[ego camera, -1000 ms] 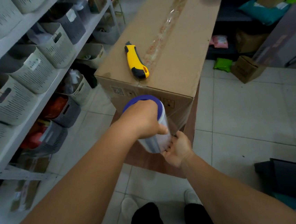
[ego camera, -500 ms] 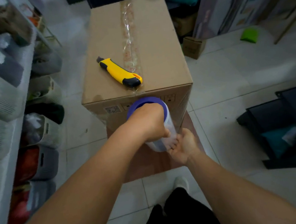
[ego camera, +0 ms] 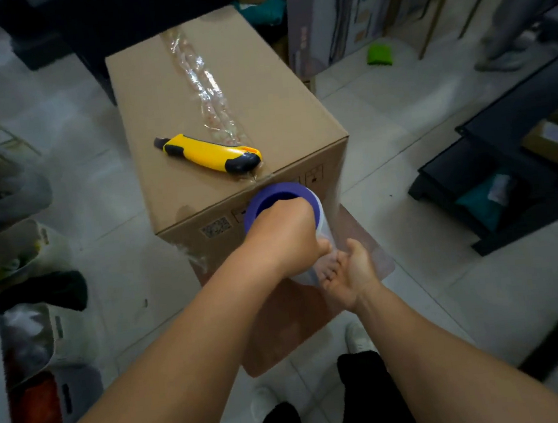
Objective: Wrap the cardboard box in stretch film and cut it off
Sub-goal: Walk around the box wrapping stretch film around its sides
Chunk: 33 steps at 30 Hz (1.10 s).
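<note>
Stretch-film roll: upright on a purple core, held just beside the near face of the cardboard box, which stands on the floor. Left hand curls over the top of the roll; right hand cups its lower end, fingers bent around it.

Handling, judged: film thin, clingy, stretchy, prone to bunching; roll stiff and light, best held at both core ends. Box rigid.

Utility knife: yellow, lying on the box top beside the tape seam.

Not determinable: film coverage, nearly invisible on the box sides; box base and far faces; blade extension.
</note>
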Each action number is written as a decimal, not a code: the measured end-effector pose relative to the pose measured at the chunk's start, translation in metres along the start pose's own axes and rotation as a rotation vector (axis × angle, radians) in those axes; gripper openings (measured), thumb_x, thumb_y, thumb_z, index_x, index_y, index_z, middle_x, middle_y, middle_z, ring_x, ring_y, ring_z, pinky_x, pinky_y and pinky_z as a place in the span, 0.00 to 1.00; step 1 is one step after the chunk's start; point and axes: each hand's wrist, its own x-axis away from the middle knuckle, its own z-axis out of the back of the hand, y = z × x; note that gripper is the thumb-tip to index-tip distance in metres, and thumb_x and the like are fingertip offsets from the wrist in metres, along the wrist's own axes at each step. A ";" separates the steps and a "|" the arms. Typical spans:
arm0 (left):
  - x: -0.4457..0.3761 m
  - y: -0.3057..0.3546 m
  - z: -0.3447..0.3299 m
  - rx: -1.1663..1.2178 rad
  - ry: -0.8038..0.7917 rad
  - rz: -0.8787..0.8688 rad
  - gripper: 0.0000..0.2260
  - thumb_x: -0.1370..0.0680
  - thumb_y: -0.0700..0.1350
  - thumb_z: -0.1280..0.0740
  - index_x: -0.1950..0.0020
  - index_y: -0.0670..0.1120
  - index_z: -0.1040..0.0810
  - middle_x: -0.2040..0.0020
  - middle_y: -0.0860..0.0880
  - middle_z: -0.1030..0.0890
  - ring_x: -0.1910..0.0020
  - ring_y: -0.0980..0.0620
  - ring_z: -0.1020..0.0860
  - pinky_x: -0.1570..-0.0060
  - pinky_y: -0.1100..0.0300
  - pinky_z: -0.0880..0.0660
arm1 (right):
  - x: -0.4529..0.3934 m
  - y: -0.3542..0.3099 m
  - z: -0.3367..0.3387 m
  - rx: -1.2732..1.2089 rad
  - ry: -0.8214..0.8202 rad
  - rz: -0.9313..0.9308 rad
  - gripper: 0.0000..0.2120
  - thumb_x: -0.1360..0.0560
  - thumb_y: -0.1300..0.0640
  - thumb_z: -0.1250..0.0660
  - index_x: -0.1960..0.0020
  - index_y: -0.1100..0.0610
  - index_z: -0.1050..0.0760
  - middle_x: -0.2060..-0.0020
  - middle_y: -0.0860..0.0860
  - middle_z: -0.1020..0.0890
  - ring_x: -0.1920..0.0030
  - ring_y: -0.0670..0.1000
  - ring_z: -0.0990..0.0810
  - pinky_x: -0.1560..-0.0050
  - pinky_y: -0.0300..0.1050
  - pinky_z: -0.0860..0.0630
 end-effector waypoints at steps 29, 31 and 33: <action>0.083 -0.094 0.015 -0.105 -0.013 -0.106 0.22 0.26 0.53 0.30 0.69 0.45 0.38 0.73 0.48 0.37 0.73 0.49 0.36 0.72 0.58 0.38 | 0.044 0.136 -0.037 -0.029 0.099 0.081 0.31 0.17 0.43 0.53 0.34 0.67 0.29 0.76 0.52 0.19 0.78 0.46 0.21 0.79 0.34 0.28; 0.084 -0.106 0.017 -0.114 -0.016 -0.127 0.22 0.26 0.53 0.29 0.69 0.45 0.38 0.73 0.48 0.37 0.74 0.49 0.36 0.72 0.58 0.39 | 0.043 0.146 -0.046 -0.041 0.105 0.088 0.31 0.18 0.43 0.54 0.34 0.68 0.28 0.67 0.56 0.16 0.69 0.49 0.17 0.75 0.37 0.25; 0.085 -0.118 0.020 -0.118 -0.020 -0.150 0.22 0.26 0.53 0.29 0.69 0.45 0.37 0.73 0.48 0.37 0.75 0.50 0.37 0.73 0.58 0.38 | 0.041 0.156 -0.054 -0.050 0.138 0.088 0.31 0.18 0.43 0.54 0.34 0.67 0.28 0.57 0.58 0.17 0.60 0.52 0.18 0.70 0.39 0.23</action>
